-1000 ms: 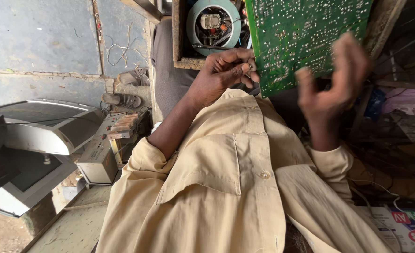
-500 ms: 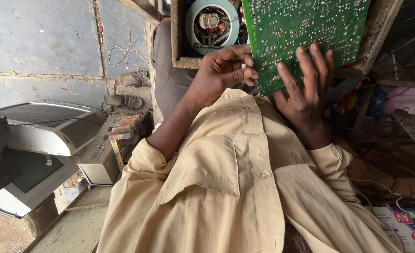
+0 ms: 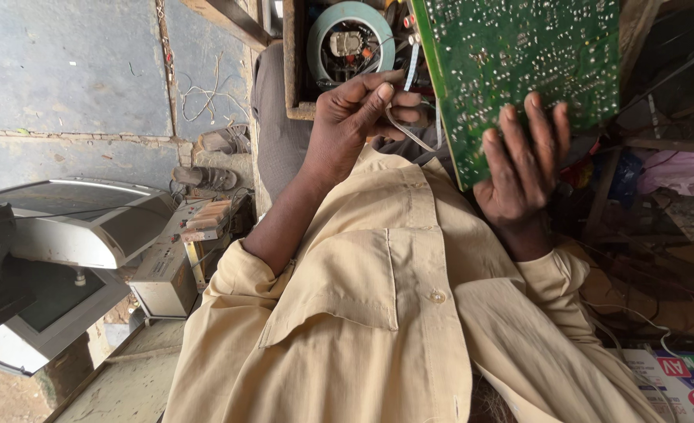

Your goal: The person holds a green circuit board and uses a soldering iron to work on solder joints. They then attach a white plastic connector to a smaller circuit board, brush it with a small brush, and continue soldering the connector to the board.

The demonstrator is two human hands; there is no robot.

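I judge I'm mid wire-handling: left hand (image 3: 355,117) pinches a thin wire (image 3: 406,133), right hand (image 3: 519,168) spread flat, bracing the green circuit board (image 3: 519,63); next needs a steady board.

Green circuit board (image 3: 519,70), solder-side up, tilted

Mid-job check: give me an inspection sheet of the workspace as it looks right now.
Surface: wooden frame, edge visible only.
Job's things: green circuit board, solder side showing; round grey part in the frame.
Clutter: sandals; grey box; monitor casings.
Grippers: left hand pinches a flat grey cable; right hand flat against the board.
Cables: loose wires on the floor.
Surroundings: concrete floor.
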